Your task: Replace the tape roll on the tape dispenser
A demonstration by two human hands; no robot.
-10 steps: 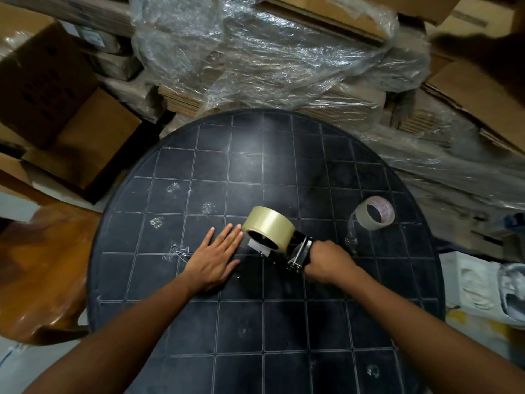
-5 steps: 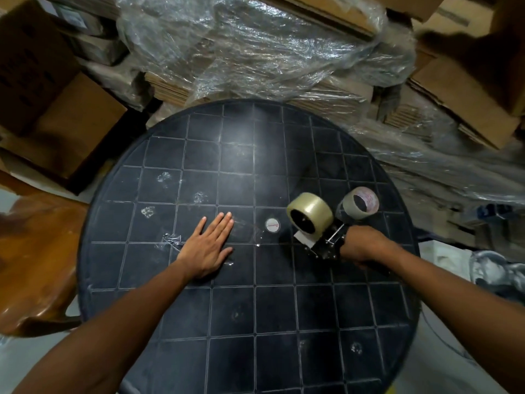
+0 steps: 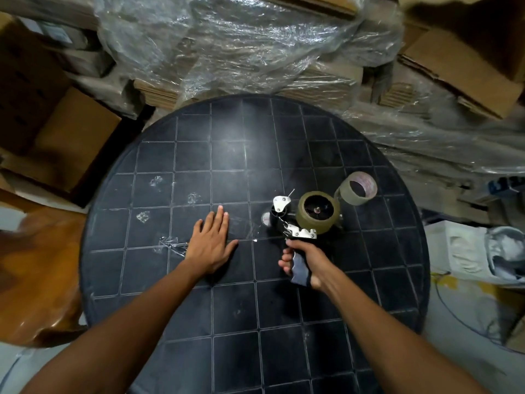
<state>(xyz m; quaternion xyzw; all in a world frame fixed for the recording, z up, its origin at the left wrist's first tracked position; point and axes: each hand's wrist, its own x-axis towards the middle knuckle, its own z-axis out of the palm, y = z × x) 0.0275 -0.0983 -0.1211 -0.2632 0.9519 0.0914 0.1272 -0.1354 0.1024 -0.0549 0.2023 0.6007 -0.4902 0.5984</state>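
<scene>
Right hand (image 3: 305,261) grip clenched on tape dispenser (image 3: 301,223), left hand (image 3: 211,244) flat, no legible labels

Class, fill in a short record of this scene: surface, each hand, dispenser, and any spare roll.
surface: round dark table with a grid pattern
left hand: flat on the table, palm down, holding nothing
right hand: gripping the dispenser handle
dispenser: on its side, full tape roll mounted
spare roll: nearly empty, on the table beyond the dispenser
</scene>
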